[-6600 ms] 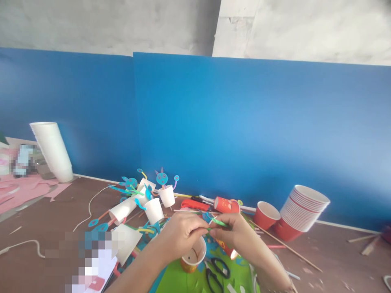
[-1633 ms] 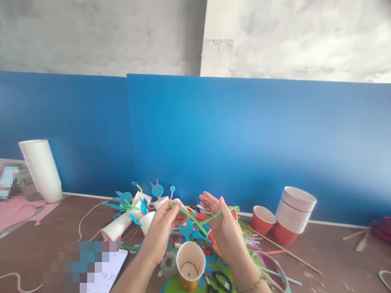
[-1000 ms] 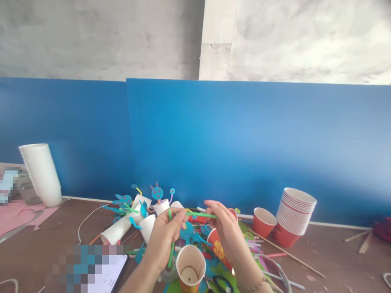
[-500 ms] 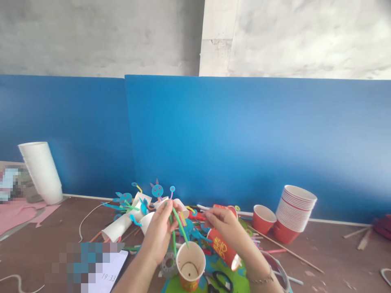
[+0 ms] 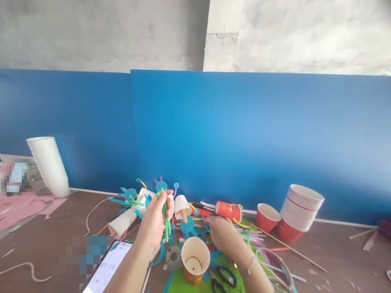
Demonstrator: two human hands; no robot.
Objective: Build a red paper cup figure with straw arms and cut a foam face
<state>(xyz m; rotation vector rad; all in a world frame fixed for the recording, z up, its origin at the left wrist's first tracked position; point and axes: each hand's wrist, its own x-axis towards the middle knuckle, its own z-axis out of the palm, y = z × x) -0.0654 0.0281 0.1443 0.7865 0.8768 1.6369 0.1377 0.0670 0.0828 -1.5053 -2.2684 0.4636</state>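
Observation:
My left hand (image 5: 154, 217) is raised above the table and pinches a folded green straw (image 5: 165, 219) that hangs down from its fingers. Lower and to the right, my right hand (image 5: 222, 232) reaches palm down into a pile of coloured straws and paper cut-outs (image 5: 244, 236); its fingers are curled, and what they touch is hidden. In front of both hands stands an upright paper cup (image 5: 195, 259), open and empty. Behind the hands lie white cups with blue paper creatures (image 5: 146, 199) and a red cup on its side (image 5: 227, 211).
A stack of white cups (image 5: 49, 166) leans at the far left by the blue wall board. A red cup (image 5: 267, 217) and a tilted red cup stack (image 5: 301, 211) lie right. Scissors (image 5: 222, 278), a tape roll (image 5: 173, 256) and a phone (image 5: 106, 270) are near me.
The green straw, held stretched between both hands, is now folded in my left hand alone. My right hand let go and dropped to the straw pile.

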